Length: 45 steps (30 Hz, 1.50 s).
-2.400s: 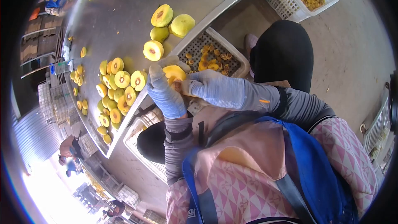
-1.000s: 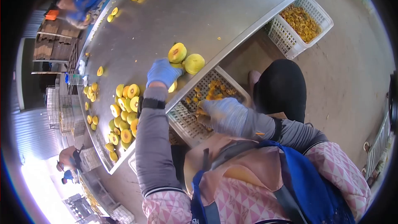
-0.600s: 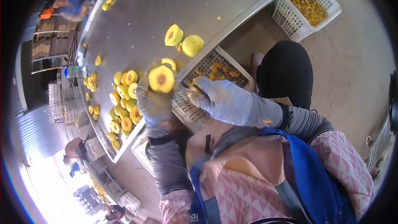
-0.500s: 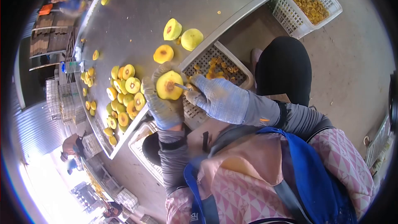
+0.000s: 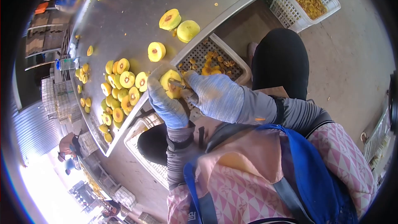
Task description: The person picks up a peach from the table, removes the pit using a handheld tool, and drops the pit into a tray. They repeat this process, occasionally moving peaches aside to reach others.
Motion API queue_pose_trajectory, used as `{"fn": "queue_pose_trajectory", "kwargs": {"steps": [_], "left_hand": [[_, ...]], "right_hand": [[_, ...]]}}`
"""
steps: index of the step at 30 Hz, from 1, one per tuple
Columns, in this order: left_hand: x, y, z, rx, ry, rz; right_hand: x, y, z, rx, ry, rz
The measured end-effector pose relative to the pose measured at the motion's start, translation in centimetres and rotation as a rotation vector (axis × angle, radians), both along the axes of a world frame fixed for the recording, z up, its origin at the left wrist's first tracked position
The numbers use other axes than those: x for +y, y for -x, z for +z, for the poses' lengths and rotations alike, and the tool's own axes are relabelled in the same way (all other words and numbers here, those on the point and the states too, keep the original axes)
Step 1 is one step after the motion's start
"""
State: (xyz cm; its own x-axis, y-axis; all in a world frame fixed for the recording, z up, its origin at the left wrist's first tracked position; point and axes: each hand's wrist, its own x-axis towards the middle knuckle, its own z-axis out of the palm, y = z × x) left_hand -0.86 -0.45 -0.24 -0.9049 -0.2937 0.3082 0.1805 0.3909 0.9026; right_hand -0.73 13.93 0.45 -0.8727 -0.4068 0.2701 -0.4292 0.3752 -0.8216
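My left hand (image 5: 166, 104), in a blue-grey glove, grips a yellow peach half (image 5: 167, 78) with its cut face and brown centre turned up. A small pitting knife (image 5: 177, 84) is held in my gloved right hand (image 5: 219, 95), its metal blade pressed against the middle of the cut face. The knife's handle is hidden in my fingers. Both hands are over the near edge of the metal table, above a perforated crate (image 5: 244, 74) with orange peach scraps in it. Beyond my left hand lies another peach half (image 5: 156, 52), cut side up.
A pile of peach halves (image 5: 122, 87) lies on the metal table (image 5: 137, 0) to the left. Two larger peach pieces (image 5: 179, 24) sit farther back. A white crate of scraps (image 5: 296, 18) stands on the floor at upper right. Other people are at the far left.
The blade has moved inward over the cut face, and the peach half has tilted in my left hand. One more half now lies by the pile's right side. The view has shifted slightly.
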Motion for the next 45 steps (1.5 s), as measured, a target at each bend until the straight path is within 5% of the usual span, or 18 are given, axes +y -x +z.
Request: {"fn": "queue_pose_trajectory", "kwargs": {"steps": [2, 4, 5, 7, 11, 16, 18, 20, 22, 26, 32, 34, 38, 42, 43, 45], "left_hand": [[-0.1, 0.0, 0.3, -0.011, 0.032, -0.004], [0.2, 0.0, 1.3, -0.197, -0.617, -0.048], [0.2, 0.1, 1.5, -0.2, -0.617, -0.047], [0.1, 0.3, 1.8, -0.254, -0.475, -0.079], [0.1, 0.4, 1.7, -0.344, -0.592, -0.053], [0.1, 0.0, 0.5, -0.15, -0.329, -0.03], [0.1, -0.1, 0.3, -0.132, -0.298, -0.046], [0.2, -0.2, 0.5, -0.111, -0.267, -0.059], [0.5, -0.1, 1.0, -0.13, 0.074, 0.029], [0.9, 0.1, 0.9, -0.192, -0.005, 0.115], [1.0, 0.6, -0.4, -0.294, -0.473, -0.06], [1.3, 0.6, -0.5, -0.288, -0.94, -0.098], [0.3, 0.0, 0.5, -0.311, -0.742, -0.05], [-4.1, -3.3, 3.9, -0.358, -0.412, 0.179], [-5.4, -3.9, 3.2, -0.08, -0.207, 0.264], [-9.7, -7.4, 5.0, -0.148, 0.137, 0.322]], "right_hand": [[0.0, 0.0, 0.0, -0.003, -0.015, 0.005], [0.1, 0.0, 0.1, -0.004, -0.029, 0.009], [0.1, 0.0, 0.1, 0.018, -0.049, 0.012], [0.3, 0.0, 0.2, 0.037, -0.068, 0.016], [0.6, 0.0, 0.3, -0.067, -0.042, 0.089], [0.1, 0.1, -1.4, -0.171, 0.052, 0.108], [-0.2, 0.7, -2.0, -0.291, 0.318, 0.237], [0.2, 0.9, -2.4, -0.292, 0.261, 0.23], [0.3, 0.7, -2.0, -0.287, 0.204, 0.227], [0.3, -0.1, -1.2, -0.133, 0.001, 0.057], [0.8, 0.7, -1.6, -0.342, 0.113, 0.091], [1.2, 0.5, -1.7, -0.455, 0.221, 0.119], [2.1, 0.5, -0.8, -0.424, 0.164, 0.142], [1.6, 0.7, -0.4, -0.29, -0.201, 0.156], [1.3, 0.4, -1.1, -0.21, -0.239, 0.138], [0.9, 0.2, -1.9, -0.085, -0.33, 0.128]]}}
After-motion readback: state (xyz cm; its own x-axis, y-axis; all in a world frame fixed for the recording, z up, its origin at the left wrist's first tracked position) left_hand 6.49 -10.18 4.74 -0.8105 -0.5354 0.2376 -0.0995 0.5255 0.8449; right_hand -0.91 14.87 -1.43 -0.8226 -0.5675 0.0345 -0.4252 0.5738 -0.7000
